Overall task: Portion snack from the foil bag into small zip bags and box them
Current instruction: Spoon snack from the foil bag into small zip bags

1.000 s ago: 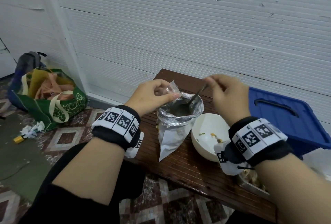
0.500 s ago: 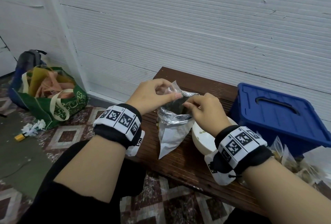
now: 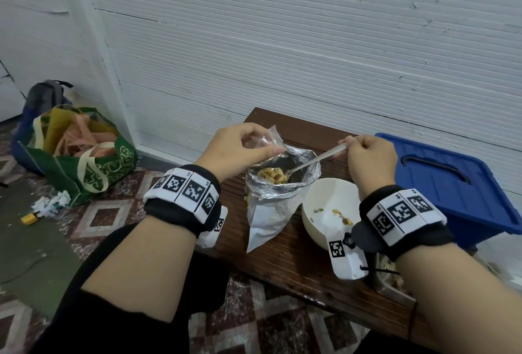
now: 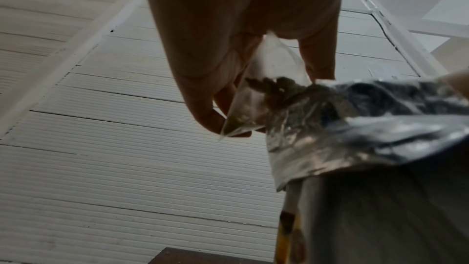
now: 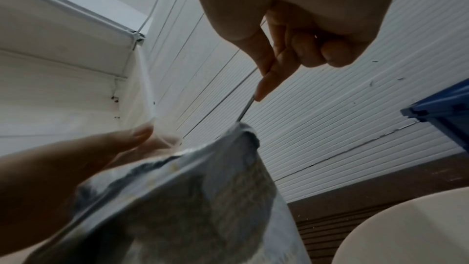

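The foil bag (image 3: 271,212) stands open on the brown table (image 3: 296,263), its rim rolled down. My left hand (image 3: 240,147) pinches a small clear zip bag (image 3: 265,141) by the foil bag's far left rim; in the left wrist view the zip bag (image 4: 266,79) holds a few snack bits. My right hand (image 3: 367,155) grips the handle of a metal spoon (image 3: 310,160). The spoon's bowl, heaped with yellow snack (image 3: 272,175), sits at the foil bag's mouth. In the right wrist view the spoon (image 5: 245,110) slants down behind the foil bag (image 5: 190,198).
A white bowl (image 3: 330,209) with a few crumbs stands right of the foil bag. A blue lidded box (image 3: 452,181) is at the far right by the wall. A metal tray (image 3: 392,285) lies under my right forearm. A green tote (image 3: 82,158) sits on the floor, left.
My right hand dipped down into the foil bag, then rose to the right, lifting the spoon out loaded with snack. My left hand stayed put on the zip bag.
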